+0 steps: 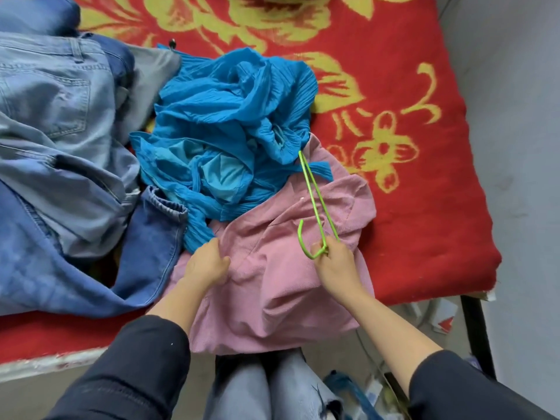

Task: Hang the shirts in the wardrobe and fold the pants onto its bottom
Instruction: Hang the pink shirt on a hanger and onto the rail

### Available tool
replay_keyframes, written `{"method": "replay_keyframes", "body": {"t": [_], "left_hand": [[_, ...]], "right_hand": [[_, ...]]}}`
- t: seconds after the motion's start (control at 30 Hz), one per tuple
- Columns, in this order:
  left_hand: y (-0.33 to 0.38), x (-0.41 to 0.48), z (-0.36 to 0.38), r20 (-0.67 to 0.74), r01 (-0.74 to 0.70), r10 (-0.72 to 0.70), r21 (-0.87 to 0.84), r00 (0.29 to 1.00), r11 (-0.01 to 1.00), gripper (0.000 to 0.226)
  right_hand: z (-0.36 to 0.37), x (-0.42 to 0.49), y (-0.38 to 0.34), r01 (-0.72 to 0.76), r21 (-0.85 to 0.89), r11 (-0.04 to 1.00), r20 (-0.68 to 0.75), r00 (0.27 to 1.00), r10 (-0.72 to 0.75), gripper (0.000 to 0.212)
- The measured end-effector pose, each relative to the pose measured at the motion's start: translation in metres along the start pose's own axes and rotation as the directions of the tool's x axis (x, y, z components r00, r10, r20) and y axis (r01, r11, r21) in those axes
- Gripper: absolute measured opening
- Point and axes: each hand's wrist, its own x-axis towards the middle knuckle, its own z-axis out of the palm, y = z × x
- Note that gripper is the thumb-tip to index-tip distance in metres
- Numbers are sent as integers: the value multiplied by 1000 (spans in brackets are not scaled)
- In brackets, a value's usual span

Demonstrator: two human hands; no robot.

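Pink shirt (pixel 281 286) lies crumpled, ribbed, under green hanger (pixel 318 204).

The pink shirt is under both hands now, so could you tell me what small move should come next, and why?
Probably slide the green hanger into the pink shirt's neck opening. The right hand grips the hanger near its hook, above the shirt, not yet inside it, while the left hand holds the fabric.

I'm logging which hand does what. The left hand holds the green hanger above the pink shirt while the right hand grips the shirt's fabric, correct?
The hands are swapped. In the head view, the right hand holds the green hanger above the pink shirt, while the left hand grips the shirt's fabric.
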Motion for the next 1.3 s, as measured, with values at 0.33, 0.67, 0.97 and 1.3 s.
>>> {"method": "replay_keyframes", "body": {"t": [0.33, 0.67, 0.97, 1.3], "left_hand": [[39, -95, -18, 188, -655, 699, -249, 690, 713, 34], [49, -91, -81, 153, -435, 465, -194, 872, 879, 40], [130, -100, -144, -237, -606, 564, -170, 791, 777, 46], [192, -155, -224, -281, -740, 687, -166, 670, 652, 21]], "right_hand": [[19, -16, -42, -285, 262, 922, 251, 943, 220, 46], [-27, -30, -59, -113, 393, 912, -110, 980, 169, 36], [-112, -65, -125, 244, 492, 836, -250, 959, -133, 11], [-235, -119, -238, 499, 348, 794, -135, 864, -485, 31]]}}
